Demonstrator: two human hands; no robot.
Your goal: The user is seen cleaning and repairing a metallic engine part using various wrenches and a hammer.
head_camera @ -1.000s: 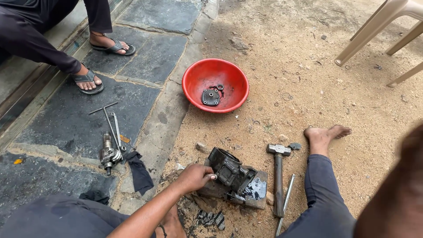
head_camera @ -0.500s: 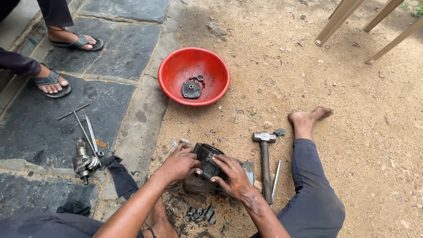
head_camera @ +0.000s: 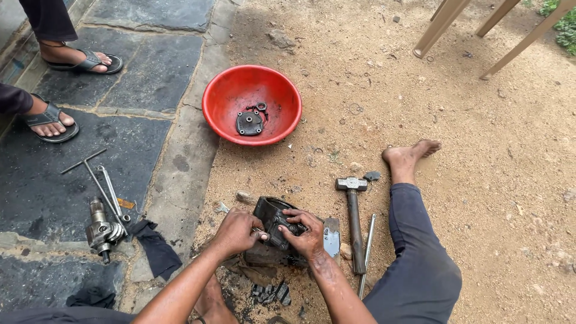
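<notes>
On the sandy ground between the seated person's legs, both bare hands grip a dark, greasy metal engine casing. The left hand clasps the casing's left side, fingers curled against it. The right hand is wrapped over its top and right side, fingers bent across the dark opening. The casing rests on a rough block beneath the hands, tilted slightly.

Just below the hands, toward the person, lie small black broken pieces in the dirt. Just right of the right hand a flat grey metal plate touches the casing's edge. Further right lies a steel hammer with a dark handle, head pointing away, and beside it a thin metal rod. Past those stretches the person's right leg in dark trousers, ending in a bare foot.

Well to the left of the left hand, on dark stone slabs, lie a black rag, a silver gear shaft and a T-handled wrench.

Far beyond the hands sits a round red plastic basin holding a dark metal cover. At the far left, another person's feet in sandals stand on the slabs.
</notes>
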